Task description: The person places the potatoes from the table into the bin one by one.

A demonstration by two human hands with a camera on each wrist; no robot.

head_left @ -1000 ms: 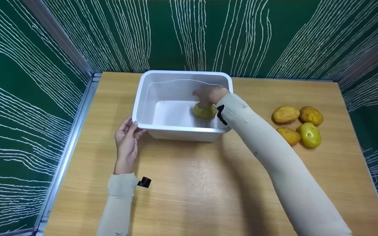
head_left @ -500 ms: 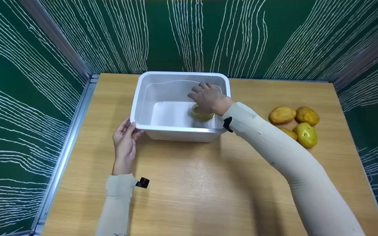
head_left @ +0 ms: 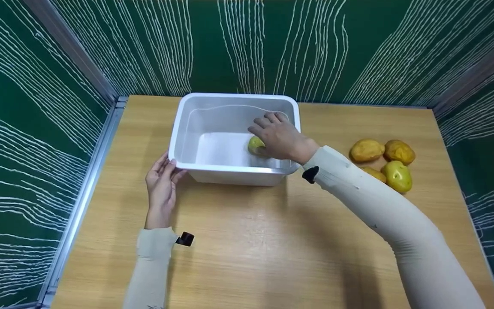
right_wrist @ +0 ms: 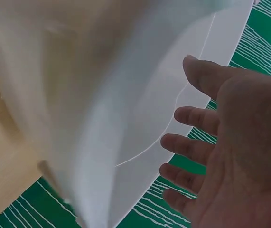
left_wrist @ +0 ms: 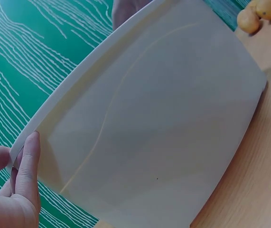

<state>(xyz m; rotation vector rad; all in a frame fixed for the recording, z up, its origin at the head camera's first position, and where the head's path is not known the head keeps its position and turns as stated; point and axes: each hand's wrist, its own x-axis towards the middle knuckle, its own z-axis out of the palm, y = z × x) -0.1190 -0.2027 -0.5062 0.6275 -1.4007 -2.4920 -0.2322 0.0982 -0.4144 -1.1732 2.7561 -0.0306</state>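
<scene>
A deep white plastic tub (head_left: 235,168) stands toward the back of the wooden table. My left hand (head_left: 161,189) grips its rim at the near left corner; in the left wrist view, the fingers and thumb of the left hand (left_wrist: 16,185) pinch the rim from both sides. On the tub's floor lies a yellow-green, rounded fruit or vegetable (head_left: 254,145), partly hidden behind my right hand (head_left: 283,137). That hand hovers over the tub's right side. In the right wrist view, the right hand (right_wrist: 230,137) has spread fingers and holds nothing.
To the right, a yellow potato-like piece (head_left: 367,150), a browner one (head_left: 399,152), another yellow one (head_left: 373,174) and a glossy yellow-green one (head_left: 397,176) lie close together on the table (head_left: 247,240). Green panels with white lines (head_left: 238,47) enclose the back and sides.
My right hand has let go of the yellow-green piece inside the tub and risen, drawing back to the right with its fingers spreading. The left hand still grips the rim.
</scene>
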